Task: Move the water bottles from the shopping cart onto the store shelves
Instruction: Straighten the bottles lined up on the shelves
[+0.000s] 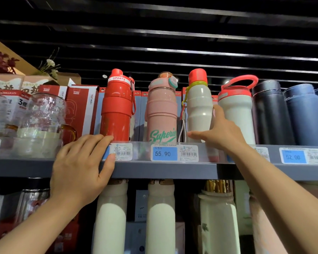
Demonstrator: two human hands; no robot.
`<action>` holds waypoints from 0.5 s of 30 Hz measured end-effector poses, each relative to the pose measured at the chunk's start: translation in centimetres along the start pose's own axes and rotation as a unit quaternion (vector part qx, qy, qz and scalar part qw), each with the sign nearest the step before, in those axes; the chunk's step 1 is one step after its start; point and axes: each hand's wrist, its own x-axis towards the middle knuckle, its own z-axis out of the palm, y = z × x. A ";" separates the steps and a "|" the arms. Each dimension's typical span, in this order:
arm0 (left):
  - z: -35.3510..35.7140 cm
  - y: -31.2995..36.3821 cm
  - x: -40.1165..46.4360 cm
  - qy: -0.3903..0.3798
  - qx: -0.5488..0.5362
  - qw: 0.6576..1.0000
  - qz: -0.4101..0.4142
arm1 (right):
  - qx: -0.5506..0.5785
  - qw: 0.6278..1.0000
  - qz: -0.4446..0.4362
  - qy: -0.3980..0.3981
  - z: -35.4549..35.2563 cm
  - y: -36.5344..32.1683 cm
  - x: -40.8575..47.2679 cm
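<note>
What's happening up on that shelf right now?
Left hand open, resting on shelf edge. Right hand open around white bottle. Pink bottle close beside.

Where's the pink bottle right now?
Head view, centre: the pink bottle stands upright on the upper shelf, between the red bottle on its left and the white bottle on its right.
</note>
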 end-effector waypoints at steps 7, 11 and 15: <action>0.1 0.0 0.0 0.003 0.000 1.000 -0.001 | 0.021 1.000 0.001 -0.012 0.2 0.1 0.1; 0.1 0.0 0.1 0.007 0.000 1.000 -0.001 | 0.096 0.995 -0.007 -0.037 -0.5 0.6 0.4; 0.0 0.1 0.0 0.009 -0.002 1.000 0.001 | 0.140 0.987 -0.003 -0.075 -1.1 1.1 0.6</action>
